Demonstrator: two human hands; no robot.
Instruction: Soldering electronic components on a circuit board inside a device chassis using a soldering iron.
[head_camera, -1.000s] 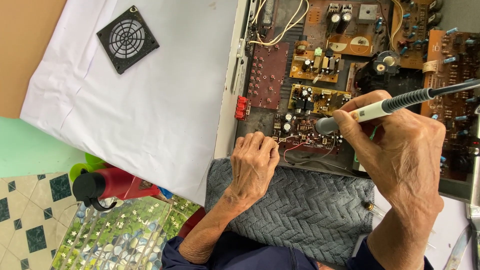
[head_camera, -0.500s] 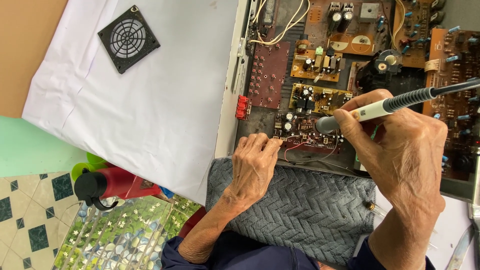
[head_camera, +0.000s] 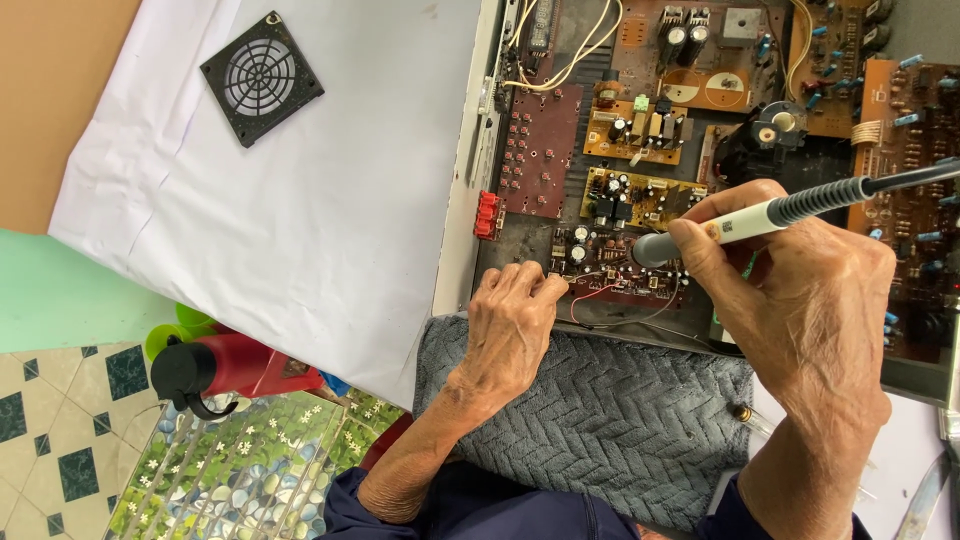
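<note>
An opened electronic device (head_camera: 700, 150) lies in front of me with several brown circuit boards inside. My right hand (head_camera: 800, 300) grips a soldering iron (head_camera: 770, 215) with a white and black handle, its tip down on a small board (head_camera: 610, 260) near the device's front edge. My left hand (head_camera: 515, 325) rests with curled fingers on that edge, fingertips pinched at thin wires next to the same board; what it pinches is too small to tell. Both forearms lie over a grey knitted cloth (head_camera: 600, 420).
White paper (head_camera: 300, 220) covers the table to the left, with a black square fan grille (head_camera: 262, 78) on it. A red bottle with a black cap (head_camera: 215, 370) stands below the table edge over tiled floor. Metal tools (head_camera: 930, 480) lie at the far right.
</note>
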